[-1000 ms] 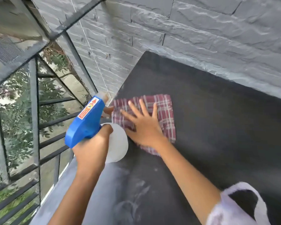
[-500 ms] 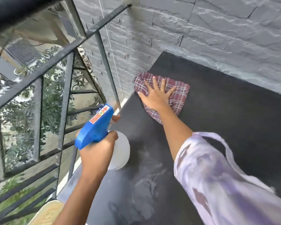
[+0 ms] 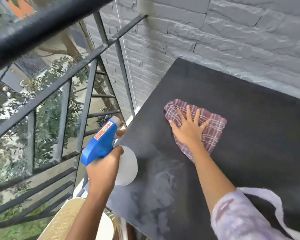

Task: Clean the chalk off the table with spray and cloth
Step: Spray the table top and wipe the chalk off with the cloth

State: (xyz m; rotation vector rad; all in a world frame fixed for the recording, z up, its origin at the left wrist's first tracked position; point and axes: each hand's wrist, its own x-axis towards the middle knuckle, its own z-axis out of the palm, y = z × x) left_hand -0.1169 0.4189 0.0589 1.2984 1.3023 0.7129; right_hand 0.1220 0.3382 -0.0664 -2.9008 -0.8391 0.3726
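Note:
A black table (image 3: 249, 135) stands against a grey brick wall. Smeared white chalk (image 3: 156, 196) covers its near left part. A maroon plaid cloth (image 3: 213, 125) lies on the table's middle, and my right hand (image 3: 187, 130) presses flat on it with fingers spread. My left hand (image 3: 102, 168) grips a spray bottle (image 3: 102, 141) with a blue trigger head and a white body, held over the table's left edge, nozzle pointing away.
A black metal railing (image 3: 62, 80) runs along the left, with trees beyond it. The grey brick wall (image 3: 215, 40) borders the table's far side. A pale woven chair (image 3: 66, 220) stands at the near left, below the table's corner.
My right hand has slid the cloth across the table, away from the left edge toward the middle. The spray bottle stays in my left hand at the left edge.

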